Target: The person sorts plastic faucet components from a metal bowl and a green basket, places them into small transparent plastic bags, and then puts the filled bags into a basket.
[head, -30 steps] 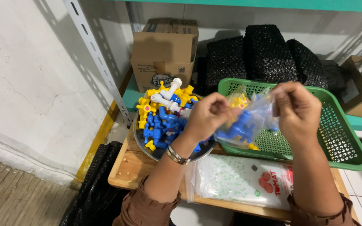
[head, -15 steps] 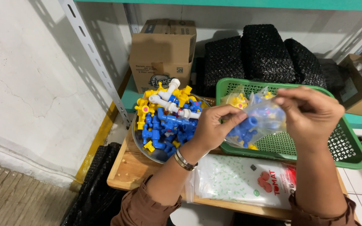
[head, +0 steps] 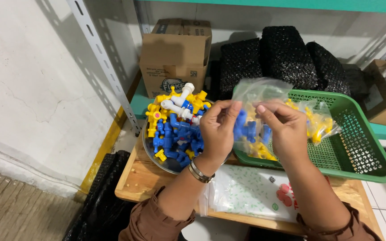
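Hands pinch a clear bag (head: 258,96) of blue and yellow fittings over the green basket (head: 362,147): left hand (head: 217,129) at nine o'clock, right hand (head: 282,127) at three; steady pinches should keep the mouth aligned

Both hands pinch a clear plastic bag (head: 251,111) w/ blue and yellow parts inside: left hand (head: 217,129) at its left edge, right hand (head: 282,127) at the right. Behind it, green basket (head: 358,147) w/ another filled bag (head: 320,118). Left: bowl (head: 161,158) piled w/ blue, yellow, white fittings (head: 177,118). All on wooden table (head: 139,178).
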